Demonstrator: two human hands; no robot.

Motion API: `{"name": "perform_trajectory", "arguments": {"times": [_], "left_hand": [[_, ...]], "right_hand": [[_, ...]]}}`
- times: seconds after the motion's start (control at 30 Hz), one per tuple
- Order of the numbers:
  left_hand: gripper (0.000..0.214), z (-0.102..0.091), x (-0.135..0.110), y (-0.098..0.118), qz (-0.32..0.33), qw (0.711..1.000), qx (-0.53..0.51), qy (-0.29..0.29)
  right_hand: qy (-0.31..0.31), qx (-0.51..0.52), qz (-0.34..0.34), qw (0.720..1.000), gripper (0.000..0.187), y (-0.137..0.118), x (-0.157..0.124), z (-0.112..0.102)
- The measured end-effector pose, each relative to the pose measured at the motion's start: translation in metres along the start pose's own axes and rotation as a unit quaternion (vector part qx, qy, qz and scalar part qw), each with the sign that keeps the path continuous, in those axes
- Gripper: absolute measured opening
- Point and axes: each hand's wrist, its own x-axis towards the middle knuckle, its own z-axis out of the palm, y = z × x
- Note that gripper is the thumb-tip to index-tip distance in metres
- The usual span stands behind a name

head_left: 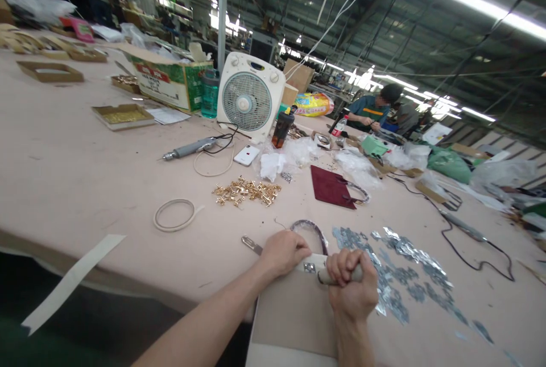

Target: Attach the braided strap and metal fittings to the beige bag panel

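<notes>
A beige bag panel lies at the near edge of the long table, with a small metal fitting on its top edge and a dark curved strap behind it. My left hand is closed, pressing down on the panel's top left corner next to the fitting. My right hand is a fist wrapped round a grey tool handle whose end points at the fitting. A flat metal tab sticks out to the left of my left hand.
Silver foil scraps spread right of my hands. A heap of gold fittings, a tape ring, a maroon panel, a grey power screwdriver, phone and white fan lie farther back. Seated people work at the far end.
</notes>
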Motion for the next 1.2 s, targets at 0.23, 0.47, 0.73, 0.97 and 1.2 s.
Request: {"name": "perform_trajectory", "arguments": {"times": [0.23, 0.47, 0.73, 0.97, 1.2], "left_hand": [[0.028, -0.002, -0.004, 0.0, 0.021, 0.999, -0.027, 0.022], [0.031, -0.019, -0.027, -0.005, 0.03, 0.971, -0.179, 0.155], [0.06, -0.036, -0.089, -0.011, 0.074, 0.989, -0.084, 0.101], [0.039, -0.04, -0.086, -0.019, -0.001, 0.986, -0.151, 0.063], [0.04, -0.04, -0.069, -0.026, -0.067, 0.977, -0.198, 0.034]], "right_hand": [[0.031, 0.051, 0.018, 0.998, 0.041, 0.007, -0.013, -0.017], [0.055, 0.109, 0.035, 0.992, 0.042, 0.007, -0.019, -0.022], [0.049, 0.102, 0.035, 0.993, 0.04, 0.011, -0.019, -0.029], [0.011, 0.063, 0.017, 0.998, 0.039, 0.004, -0.024, -0.012], [-0.09, 0.034, -0.003, 0.995, 0.039, 0.019, -0.035, 0.036]]}}
